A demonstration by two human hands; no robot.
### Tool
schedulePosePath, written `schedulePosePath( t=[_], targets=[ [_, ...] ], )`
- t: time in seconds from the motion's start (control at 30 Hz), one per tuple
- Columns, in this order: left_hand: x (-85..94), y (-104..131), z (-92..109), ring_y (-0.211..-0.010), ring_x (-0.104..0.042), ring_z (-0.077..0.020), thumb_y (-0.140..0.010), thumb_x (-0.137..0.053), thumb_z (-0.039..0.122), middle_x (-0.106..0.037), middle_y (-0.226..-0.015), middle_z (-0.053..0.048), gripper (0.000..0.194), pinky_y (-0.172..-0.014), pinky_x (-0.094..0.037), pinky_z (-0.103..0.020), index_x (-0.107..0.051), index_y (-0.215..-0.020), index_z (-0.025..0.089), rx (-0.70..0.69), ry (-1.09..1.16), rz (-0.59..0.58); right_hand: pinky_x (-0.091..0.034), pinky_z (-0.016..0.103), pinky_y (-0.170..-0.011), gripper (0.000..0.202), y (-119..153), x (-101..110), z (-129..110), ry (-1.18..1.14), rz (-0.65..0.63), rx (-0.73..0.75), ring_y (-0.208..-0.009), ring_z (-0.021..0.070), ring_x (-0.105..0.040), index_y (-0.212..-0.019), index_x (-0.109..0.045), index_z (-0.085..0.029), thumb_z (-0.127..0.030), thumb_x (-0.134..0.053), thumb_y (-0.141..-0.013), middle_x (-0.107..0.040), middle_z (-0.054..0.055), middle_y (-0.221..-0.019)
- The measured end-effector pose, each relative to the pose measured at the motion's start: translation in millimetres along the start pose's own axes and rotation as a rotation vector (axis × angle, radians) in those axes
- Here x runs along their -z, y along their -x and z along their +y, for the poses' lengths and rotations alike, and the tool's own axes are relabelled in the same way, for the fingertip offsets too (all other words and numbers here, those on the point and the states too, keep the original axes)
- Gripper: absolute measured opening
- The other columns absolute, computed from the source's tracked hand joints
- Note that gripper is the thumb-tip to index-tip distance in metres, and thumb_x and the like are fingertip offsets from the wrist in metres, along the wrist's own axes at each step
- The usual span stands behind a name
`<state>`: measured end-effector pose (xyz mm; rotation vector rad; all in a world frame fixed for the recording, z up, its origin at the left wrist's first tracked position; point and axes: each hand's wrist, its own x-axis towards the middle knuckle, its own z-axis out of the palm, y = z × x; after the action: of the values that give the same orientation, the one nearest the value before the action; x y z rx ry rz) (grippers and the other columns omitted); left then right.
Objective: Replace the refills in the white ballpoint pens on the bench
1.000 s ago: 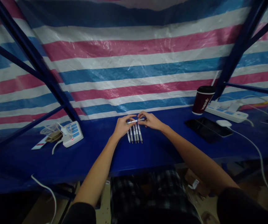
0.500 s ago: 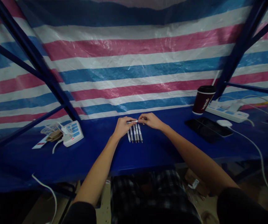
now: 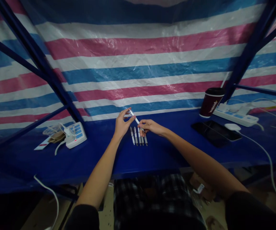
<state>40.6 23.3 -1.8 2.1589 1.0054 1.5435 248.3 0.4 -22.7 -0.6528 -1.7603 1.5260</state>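
Observation:
A white pen [image 3: 137, 120] is held at a slant between both hands, its upper end to the left. My left hand [image 3: 122, 124] grips the upper part between thumb and fingers. The lower part is pinched in my right hand [image 3: 149, 126]. Just below the hands, several white and grey pens [image 3: 136, 138] lie side by side on the blue table [image 3: 104, 153]. The fingers of my right hand hide the upper ends of some of them.
At the left is a white power strip [image 3: 77, 137] with plugs. A dark cup [image 3: 211, 103] with a straw, another power strip [image 3: 238, 115], a black phone [image 3: 224, 130] and a white charger with its cable [image 3: 232, 127] are at the right.
The held pen has turned from nearly level to a steep slant. My left hand has moved up and a little left; my right hand is slightly lower.

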Motion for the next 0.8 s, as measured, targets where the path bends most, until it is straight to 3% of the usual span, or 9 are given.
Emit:
schedulePosePath(
  t=[0.13, 0.3, 0.47, 0.57, 0.67, 0.8],
  targets=[
    [-0.4, 3, 3, -0.101, -0.067, -0.0216, -0.094, -0.067, 0.04, -0.069, -0.119, -0.01, 0.041, -0.086, -0.054, -0.034, -0.066, -0.131, 0.022, 0.016, -0.122, -0.052, -0.05, 0.028, -0.066, 0.027, 1, 2, 2, 0.011, 0.022, -0.005, -0.062, 0.0164, -0.067, -0.096, -0.059, -0.018, -0.044, -0.062, -0.096, -0.071, 0.003, -0.067],
    [-0.1, 3, 5, -0.097, -0.069, -0.0199, -0.093, -0.067, 0.04, -0.068, -0.127, -0.009, 0.046, -0.08, -0.054, -0.03, -0.061, -0.135, 0.024, 0.071, -0.122, -0.037, -0.051, 0.03, -0.066, 0.027, -1, 5, 5, -0.035, 0.045, 0.023, -0.06, 0.0168, -0.065, -0.096, -0.06, -0.018, -0.045, -0.063, -0.095, -0.068, 0.002, -0.063],
    [-4.3, -1, 7, -0.09, -0.072, -0.0196, -0.09, -0.07, 0.036, -0.073, -0.111, -0.009, 0.055, -0.079, -0.058, -0.031, -0.055, -0.141, 0.022, 0.258, 0.261, -0.108, -0.054, 0.031, -0.067, 0.033, -2, 1, 2, -0.04, 0.047, 0.003, -0.062, 0.0172, -0.068, -0.097, -0.06, -0.018, -0.051, -0.066, -0.093, -0.071, 0.003, -0.067],
    [4.1, -5, 9, -0.076, -0.071, -0.0171, -0.087, -0.071, 0.029, -0.073, -0.091, -0.004, 0.064, -0.074, -0.06, -0.032, -0.05, -0.146, 0.02, 0.424, 0.452, -0.049, -0.057, 0.031, -0.067, 0.036, -3, -1, -3, -0.05, 0.028, -0.011, -0.068, 0.0178, -0.071, -0.106, -0.06, -0.017, -0.052, -0.061, -0.096, -0.076, 0.008, -0.08],
    [17.8, -6, 4, -0.057, -0.065, -0.0139, -0.085, -0.069, 0.021, -0.07, -0.077, -0.002, 0.06, -0.06, -0.058, -0.028, -0.055, -0.143, 0.014, 0.666, 0.285, -0.049, -0.056, 0.028, -0.063, 0.033, -4, 5, -9, 0.05, 0.104, -0.018, -0.071, 0.0169, -0.071, -0.108, -0.062, -0.017, -0.048, -0.062, -0.097, -0.076, 0.011, -0.088],
    [23.0, 2, -11, -0.054, -0.067, -0.0196, -0.085, -0.068, 0.018, -0.07, -0.067, -0.006, 0.066, -0.052, -0.053, -0.028, -0.05, -0.148, 0.007, 0.895, -0.174, -0.289, -0.05, 0.026, -0.058, 0.024, 4, 23, -23, 0.304, 0.349, 0.044, -0.062, 0.0139, -0.063, -0.097, -0.065, -0.016, -0.04, -0.065, -0.094, -0.073, 0.007, -0.077]
  ],
)
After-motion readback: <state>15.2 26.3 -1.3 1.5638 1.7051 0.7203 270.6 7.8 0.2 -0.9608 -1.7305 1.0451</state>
